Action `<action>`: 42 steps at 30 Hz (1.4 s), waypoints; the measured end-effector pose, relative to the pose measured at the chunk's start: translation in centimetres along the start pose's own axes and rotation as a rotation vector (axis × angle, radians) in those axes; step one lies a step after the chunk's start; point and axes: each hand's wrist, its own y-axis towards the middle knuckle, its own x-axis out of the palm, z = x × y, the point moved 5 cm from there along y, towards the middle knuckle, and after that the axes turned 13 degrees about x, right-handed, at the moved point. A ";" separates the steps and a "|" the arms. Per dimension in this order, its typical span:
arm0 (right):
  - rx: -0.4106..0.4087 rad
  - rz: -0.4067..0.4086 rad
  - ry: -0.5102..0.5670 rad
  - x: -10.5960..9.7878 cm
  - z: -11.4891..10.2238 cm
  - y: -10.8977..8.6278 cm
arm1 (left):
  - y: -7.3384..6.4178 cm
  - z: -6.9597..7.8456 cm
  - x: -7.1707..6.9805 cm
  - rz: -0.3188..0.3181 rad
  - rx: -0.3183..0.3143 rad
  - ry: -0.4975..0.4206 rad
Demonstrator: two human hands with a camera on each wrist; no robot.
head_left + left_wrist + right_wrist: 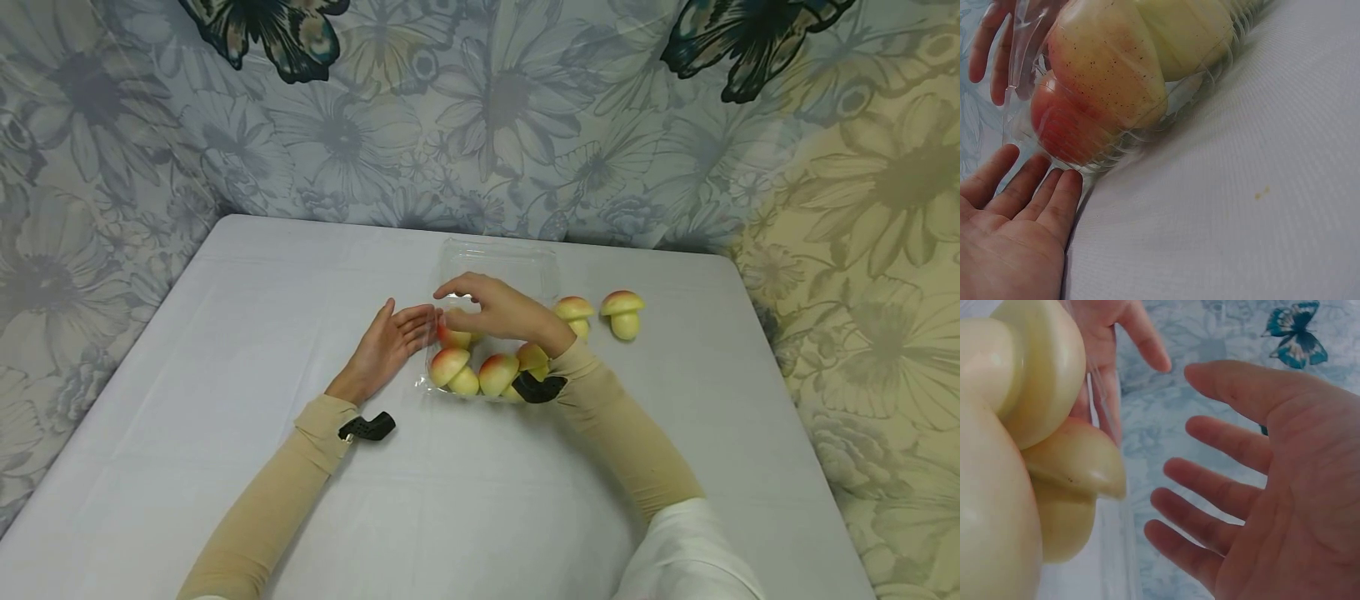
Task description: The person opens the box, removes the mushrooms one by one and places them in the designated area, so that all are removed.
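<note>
A clear plastic clamshell box (pixel 491 343) holds several yellow-and-red toy mushrooms (pixel 498 373). My left hand (pixel 382 350) lies palm up at the box's left side, fingers extended. In the left wrist view its fingertips are right at the ribbed wall, just below a red mushroom cap (pixel 1072 122). Over the back of the box hovers my right hand (pixel 502 307), fingers loosely bent and nothing between them. The right wrist view shows that hand's thumb and fingers spread apart, beside the mushrooms (pixel 1079 459). It partly hides the mushrooms at the box's left back.
Behind, the box's clear lid (pixel 510 258) lies folded back on the white-covered table (pixel 300 267). Two more mushrooms stand to the right, one (pixel 576 308) close to the box and another (pixel 622 315) farther out. Patterned fabric (pixel 495 125) rises behind the table.
</note>
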 end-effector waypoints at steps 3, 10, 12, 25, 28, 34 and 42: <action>0.012 -0.020 -0.010 0.2 0.2 0.1 | 0.0 0.1 0.0 -0.007 0.003 0.000; 0.003 -0.069 -0.022 0.7 0.8 0.2 | 0.0 0.0 0.0 0.000 0.001 -0.014; -0.004 -0.084 -0.024 0.9 0.9 0.2 | 0.0 0.0 0.0 -0.003 0.002 -0.010; 0.004 -0.114 -0.146 1.2 1.0 0.2 | 0.0 -0.1 0.1 0.002 0.011 0.001; 0.036 -0.117 -0.185 1.2 1.3 0.0 | 0.0 0.0 0.1 -0.001 0.014 0.002; 0.046 -0.131 -0.231 1.1 1.6 -0.6 | -0.1 0.0 0.0 0.007 0.019 -0.004; 0.070 -0.165 -0.231 1.1 2.2 -1.3 | 0.0 0.0 0.1 0.011 0.014 -0.001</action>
